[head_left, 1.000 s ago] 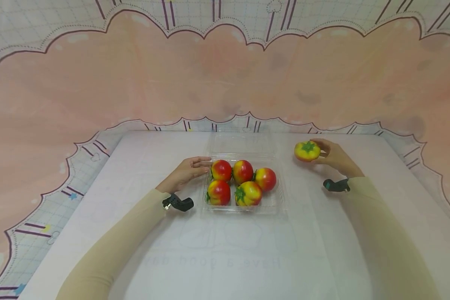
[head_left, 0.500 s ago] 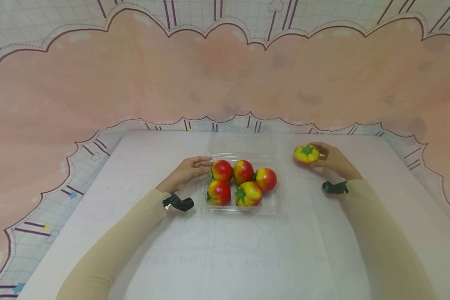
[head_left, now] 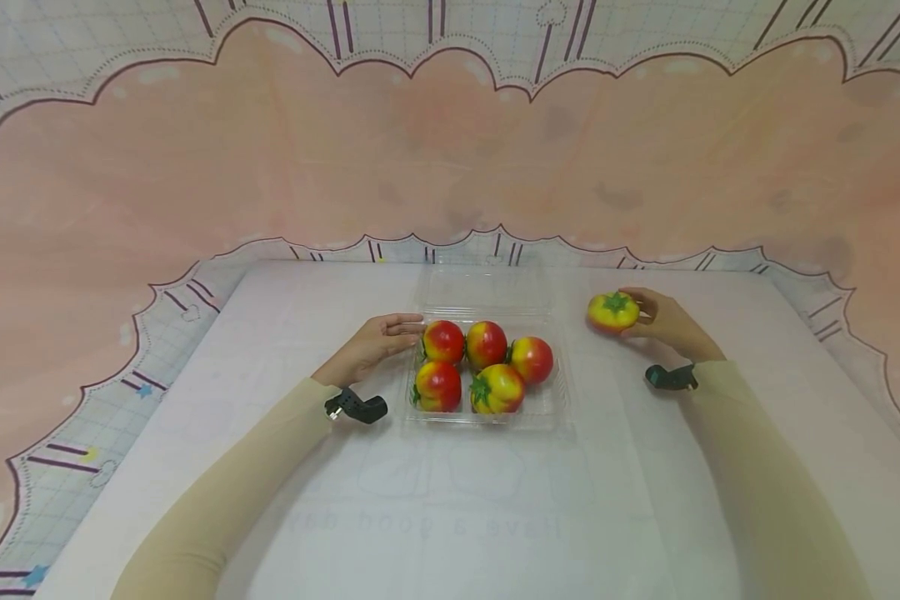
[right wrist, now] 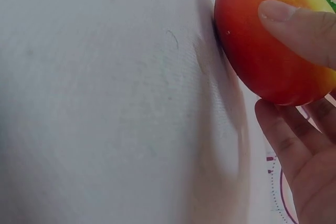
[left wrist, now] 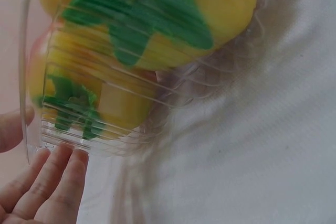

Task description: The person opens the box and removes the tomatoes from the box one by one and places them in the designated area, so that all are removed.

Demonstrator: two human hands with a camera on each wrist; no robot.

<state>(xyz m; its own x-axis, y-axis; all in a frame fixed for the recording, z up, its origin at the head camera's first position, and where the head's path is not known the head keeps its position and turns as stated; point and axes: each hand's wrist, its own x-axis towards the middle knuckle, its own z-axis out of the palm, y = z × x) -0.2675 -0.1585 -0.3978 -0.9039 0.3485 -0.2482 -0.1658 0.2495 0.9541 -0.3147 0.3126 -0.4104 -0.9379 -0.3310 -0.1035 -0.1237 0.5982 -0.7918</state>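
My right hand (head_left: pixel 667 318) grips a red-and-yellow fruit (head_left: pixel 612 314) with a green leafy top, at the right of the table. In the right wrist view, its thumb lies across the fruit's red side (right wrist: pixel 273 51) and the fingertips (right wrist: pixel 268 111) support the other side. A clear plastic box (head_left: pixel 547 410) stands mid-table with its lid (head_left: pixel 487 287) folded back, holding several similar fruits (head_left: pixel 498 388). At the box's left side, my left hand (head_left: pixel 375 343) has its fingers extended. The left wrist view shows those fingertips (left wrist: pixel 76 156) right at the ribbed wall.
White cloth covers the table (head_left: pixel 450 517), with faint printed lettering toward the front. A peach backdrop (head_left: pixel 450 158) with scalloped edging rises behind. Dark wrist cameras (head_left: pixel 356 407) are strapped on both wrists.
My right hand has come down slightly and a little toward the viewer with the fruit in its grip. The left hand and the box stay where they were.
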